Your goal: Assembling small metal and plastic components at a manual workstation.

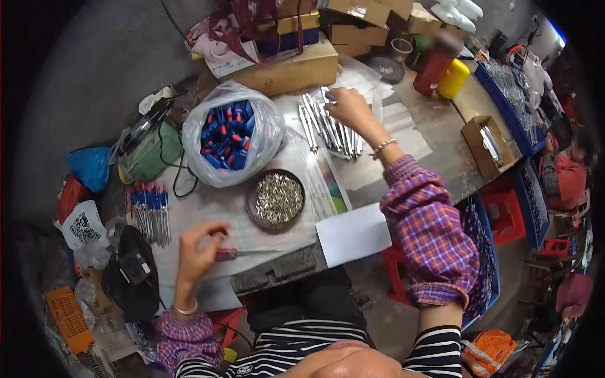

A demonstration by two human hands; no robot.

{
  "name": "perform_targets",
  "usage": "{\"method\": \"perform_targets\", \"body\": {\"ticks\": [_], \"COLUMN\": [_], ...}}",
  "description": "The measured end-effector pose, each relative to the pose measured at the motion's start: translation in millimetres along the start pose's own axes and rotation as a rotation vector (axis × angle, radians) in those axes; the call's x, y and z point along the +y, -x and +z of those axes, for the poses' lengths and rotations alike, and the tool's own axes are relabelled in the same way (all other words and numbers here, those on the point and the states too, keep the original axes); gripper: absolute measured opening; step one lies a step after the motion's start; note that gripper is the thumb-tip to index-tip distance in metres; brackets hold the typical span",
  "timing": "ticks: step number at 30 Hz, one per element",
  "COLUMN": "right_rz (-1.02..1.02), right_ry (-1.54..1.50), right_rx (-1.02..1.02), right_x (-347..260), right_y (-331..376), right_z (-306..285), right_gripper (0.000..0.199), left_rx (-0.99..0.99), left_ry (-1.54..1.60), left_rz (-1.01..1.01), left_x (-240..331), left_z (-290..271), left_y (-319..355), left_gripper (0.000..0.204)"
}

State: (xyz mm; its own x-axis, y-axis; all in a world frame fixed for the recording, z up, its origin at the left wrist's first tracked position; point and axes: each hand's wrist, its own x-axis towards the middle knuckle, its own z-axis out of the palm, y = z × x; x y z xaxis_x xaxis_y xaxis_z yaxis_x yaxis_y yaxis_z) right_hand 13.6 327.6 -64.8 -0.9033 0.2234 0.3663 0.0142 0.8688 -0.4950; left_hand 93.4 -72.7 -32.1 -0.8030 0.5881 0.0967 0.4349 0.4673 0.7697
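My right hand point(350, 110) reaches over a pile of long silver metal pieces point(334, 133) at the far side of the table. Its fingers pinch the upper end of one silver piece. My left hand point(200, 252) hovers at the near left, fingers curved and apart, with nothing visible between them. Just beside it lies a screwdriver point(228, 253) with a red handle, its shaft pointing right. A round dark bowl point(251, 211) holds many small shiny metal parts. Behind it, a clear plastic bag point(271, 120) stands full of blue parts with red tips.
Silver rods with blue-and-red ends point(151, 217) lie in a row at the left. White paper point(354, 234) overlaps the front edge. A wooden box point(277, 72) stands behind; a yellow bottle point(452, 79), small carton point(485, 148) and blue tray point(513, 107) stand right. Red stools point(504, 214) stand beyond.
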Motion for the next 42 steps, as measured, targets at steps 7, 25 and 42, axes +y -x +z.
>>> {"method": "perform_targets", "body": {"ticks": [7, 25, 42], "right_rz": [-0.077, -0.186, -0.015], "right_ry": [0.274, 0.485, -0.005], "right_rx": [-0.187, -0.104, -0.24], "right_x": [-34.9, -58.9, 30.2], "right_y": [-19.9, 10.3, -72.7], "right_z": [45.3, 52.0, 14.6], "right_gripper": [0.034, 0.022, 0.024], "left_rx": [-0.129, -0.128, -0.219], "left_ry": [0.087, 0.105, 0.257], "left_rz": [-0.062, 0.071, 0.061], "left_x": [11.1, 4.0, 16.8], "left_z": [25.1, 34.3, 44.0], "left_y": [20.3, 26.3, 32.5], "left_gripper": [0.017, 0.017, 0.021]}}
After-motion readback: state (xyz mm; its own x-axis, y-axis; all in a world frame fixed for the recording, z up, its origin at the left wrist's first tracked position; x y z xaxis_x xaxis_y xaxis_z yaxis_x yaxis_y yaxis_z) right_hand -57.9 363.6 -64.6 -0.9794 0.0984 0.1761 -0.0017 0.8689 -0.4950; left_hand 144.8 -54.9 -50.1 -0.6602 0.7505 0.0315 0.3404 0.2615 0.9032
